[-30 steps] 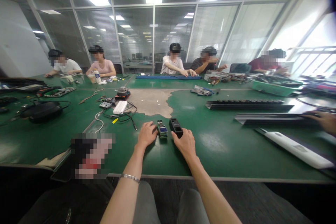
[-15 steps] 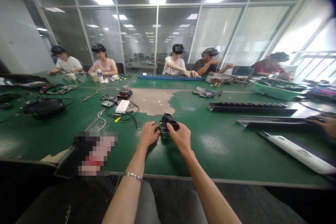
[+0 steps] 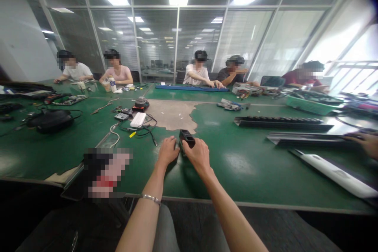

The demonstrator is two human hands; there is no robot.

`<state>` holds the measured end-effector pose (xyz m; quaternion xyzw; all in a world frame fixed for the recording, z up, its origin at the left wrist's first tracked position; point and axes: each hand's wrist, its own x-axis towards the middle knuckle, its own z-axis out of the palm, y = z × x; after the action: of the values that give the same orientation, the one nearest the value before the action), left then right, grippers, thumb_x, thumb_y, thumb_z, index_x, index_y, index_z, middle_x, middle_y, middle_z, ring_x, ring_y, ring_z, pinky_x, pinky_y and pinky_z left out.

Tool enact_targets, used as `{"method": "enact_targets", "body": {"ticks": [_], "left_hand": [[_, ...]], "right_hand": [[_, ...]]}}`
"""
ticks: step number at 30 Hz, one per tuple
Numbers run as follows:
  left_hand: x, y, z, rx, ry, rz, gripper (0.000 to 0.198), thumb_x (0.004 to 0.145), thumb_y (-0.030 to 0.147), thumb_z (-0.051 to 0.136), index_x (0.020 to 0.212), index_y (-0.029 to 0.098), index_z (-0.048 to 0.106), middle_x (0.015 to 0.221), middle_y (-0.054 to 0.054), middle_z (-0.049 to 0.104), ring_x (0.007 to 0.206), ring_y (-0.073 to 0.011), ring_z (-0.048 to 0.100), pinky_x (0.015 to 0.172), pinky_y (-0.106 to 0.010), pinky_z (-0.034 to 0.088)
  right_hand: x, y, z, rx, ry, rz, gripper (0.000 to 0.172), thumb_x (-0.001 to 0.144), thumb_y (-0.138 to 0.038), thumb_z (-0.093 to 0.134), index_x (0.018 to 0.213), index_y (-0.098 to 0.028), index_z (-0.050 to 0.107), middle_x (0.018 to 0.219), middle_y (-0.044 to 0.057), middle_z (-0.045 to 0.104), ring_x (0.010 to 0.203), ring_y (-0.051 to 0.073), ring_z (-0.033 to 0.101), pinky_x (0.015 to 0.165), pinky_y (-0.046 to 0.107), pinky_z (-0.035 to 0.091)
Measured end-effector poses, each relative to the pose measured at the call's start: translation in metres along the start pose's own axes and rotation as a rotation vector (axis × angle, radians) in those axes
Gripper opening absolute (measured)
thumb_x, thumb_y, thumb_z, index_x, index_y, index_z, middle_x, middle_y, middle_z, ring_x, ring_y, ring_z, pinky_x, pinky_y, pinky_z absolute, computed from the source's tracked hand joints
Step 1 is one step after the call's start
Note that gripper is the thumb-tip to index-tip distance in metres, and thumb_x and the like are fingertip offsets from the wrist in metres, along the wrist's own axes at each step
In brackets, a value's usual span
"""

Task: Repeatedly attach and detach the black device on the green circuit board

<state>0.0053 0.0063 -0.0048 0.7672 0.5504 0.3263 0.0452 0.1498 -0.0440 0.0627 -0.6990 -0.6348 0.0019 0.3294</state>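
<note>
My right hand [image 3: 199, 153] grips a black plastic housing [image 3: 187, 138] with rectangular openings on its upper face. The housing sits over a green circuit board [image 3: 182, 151], and only a dark sliver of the board shows beneath it. Just to the left, my left hand [image 3: 169, 151] lies low over the table with its fingers bent together and their tips by the board's left side. Whatever those fingertips hold is hidden from view.
On the green table [image 3: 233, 177], a white adapter [image 3: 138, 119] with cables lies to the left. Dark metal channels [image 3: 283, 123] and a long white casing [image 3: 336, 173] are to the right. Several people sit opposite, and another person's hand [image 3: 369, 141] reaches in from the right.
My right hand has shifted slightly left and turned the black housing, which covers more of the circuit board. My left hand has barely moved.
</note>
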Motion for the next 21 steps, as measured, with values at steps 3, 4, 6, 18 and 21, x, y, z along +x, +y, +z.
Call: {"method": "enact_targets", "body": {"ticks": [3,4,6,18,21], "left_hand": [[0.001,-0.001,0.001,0.006,0.011,0.007,0.045,0.078,0.021,0.055,0.122,0.014,0.055,0.133,-0.012,0.053,0.123,-0.0237,0.046,0.108,-0.040,0.035],[0.001,-0.002,0.002,0.010,0.016,0.009,0.045,0.078,0.021,0.054,0.122,0.014,0.055,0.132,-0.012,0.053,0.123,-0.0237,0.046,0.108,-0.040,0.035],[0.001,-0.002,0.002,0.017,0.022,0.012,0.043,0.079,0.020,0.052,0.122,0.015,0.056,0.132,-0.012,0.054,0.122,-0.0237,0.047,0.108,-0.040,0.036],[0.004,0.000,0.000,0.042,-0.018,0.006,0.040,0.082,0.024,0.051,0.120,0.014,0.058,0.133,-0.012,0.054,0.123,-0.0244,0.046,0.107,-0.040,0.036],[0.004,0.002,-0.002,0.050,-0.027,0.013,0.039,0.083,0.029,0.052,0.118,0.014,0.060,0.133,-0.012,0.053,0.123,-0.0249,0.047,0.107,-0.039,0.036]], "right_hand": [[0.002,-0.001,-0.001,-0.026,-0.007,-0.003,0.044,0.084,-0.053,0.045,0.096,-0.014,0.061,0.091,0.012,0.063,0.086,0.021,0.059,0.077,0.028,0.039],[0.002,-0.001,-0.001,-0.034,-0.016,-0.002,0.044,0.084,-0.053,0.045,0.095,-0.014,0.061,0.090,0.012,0.063,0.086,0.021,0.059,0.076,0.028,0.040],[0.001,0.000,-0.001,-0.050,-0.039,0.000,0.044,0.084,-0.054,0.045,0.093,-0.014,0.061,0.089,0.012,0.062,0.085,0.021,0.059,0.076,0.029,0.040],[-0.018,0.012,0.010,-0.072,-0.126,0.018,0.042,0.084,-0.053,0.046,0.094,-0.015,0.059,0.090,0.011,0.061,0.085,0.021,0.060,0.076,0.029,0.041],[-0.025,0.014,0.014,-0.070,-0.111,0.009,0.039,0.085,-0.051,0.046,0.098,-0.016,0.057,0.093,0.010,0.061,0.086,0.021,0.060,0.075,0.028,0.041]]}}
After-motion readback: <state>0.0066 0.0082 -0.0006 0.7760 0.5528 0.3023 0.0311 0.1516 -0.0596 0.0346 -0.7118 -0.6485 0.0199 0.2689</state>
